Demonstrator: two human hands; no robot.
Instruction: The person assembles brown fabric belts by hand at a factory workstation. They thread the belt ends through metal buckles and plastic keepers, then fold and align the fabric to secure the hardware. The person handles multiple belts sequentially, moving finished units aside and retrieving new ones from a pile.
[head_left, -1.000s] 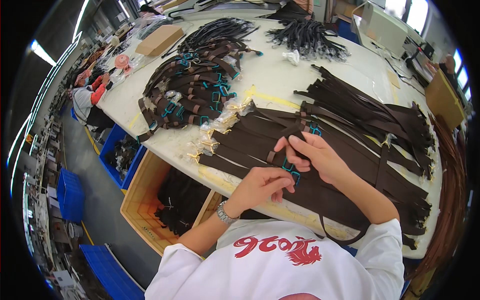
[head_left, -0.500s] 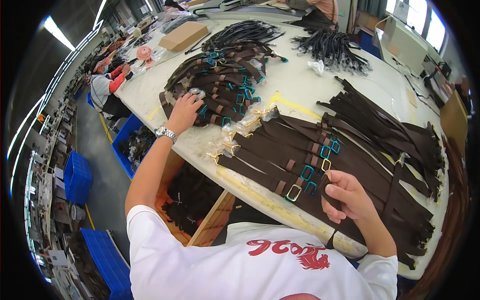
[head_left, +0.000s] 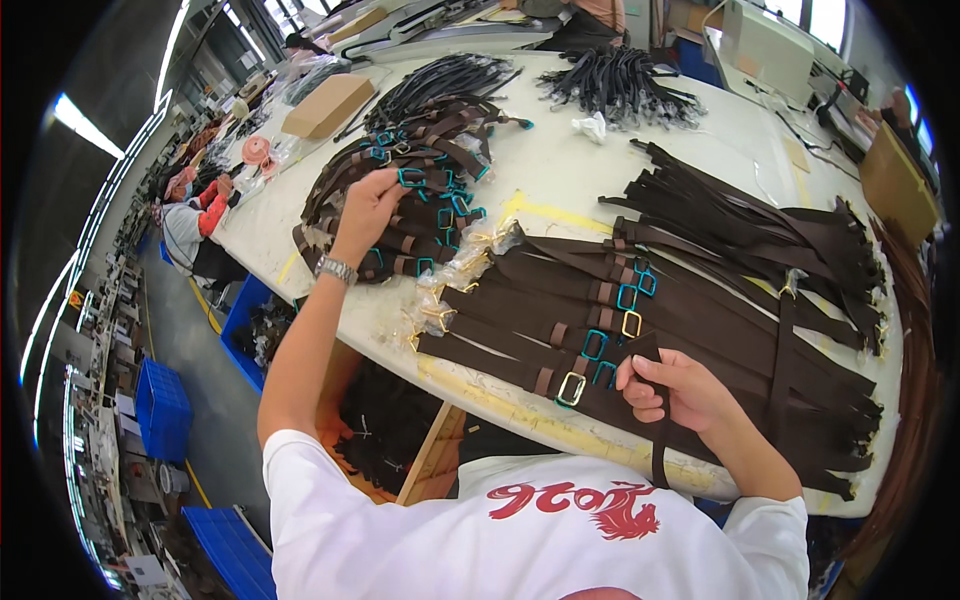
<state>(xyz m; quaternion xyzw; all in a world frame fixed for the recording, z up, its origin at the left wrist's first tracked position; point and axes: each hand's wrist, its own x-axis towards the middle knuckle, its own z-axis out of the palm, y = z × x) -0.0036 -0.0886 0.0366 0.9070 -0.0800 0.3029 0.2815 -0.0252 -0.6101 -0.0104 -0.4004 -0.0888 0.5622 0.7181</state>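
- L hand (head_left: 368, 205) stretched out to the far-left heap of dark brown straps w/ teal buckles (head_left: 415, 205); fingers curled round one teal rectangular buckle (head_left: 411, 178) at the heap's top, pinching it.
- Silver wristwatch (head_left: 336, 269) on the L wrist, just nearer the body than that heap.
- R hand (head_left: 678, 388) closed on a dark brown leather strap (head_left: 660, 450), at the near edge of the flat row of long brown straps (head_left: 700, 320); thumb side up, strap end hangs over the tabletop (head_left: 560, 180) edge below the hand.
- Just left of the R hand: gold rectangular buckle (head_left: 571, 389) + more teal ones lying on the row.
- Crumpled clear plastic bags (head_left: 455, 285) sit between the heap and the row.
- Beyond the row, toward the far side of the tabletop: bundle of black cords (head_left: 620, 90), small white crumpled scrap (head_left: 592, 126).
- Far left of the heap: brown cardboard box (head_left: 328, 104); another person in orange sleeves (head_left: 195, 205) works past the tabletop's left end.
- Under the tabletop edge, below the heap: wooden crate (head_left: 430, 460) w/ dark straps inside; blue plastic bins (head_left: 160, 410) on the floor further left.
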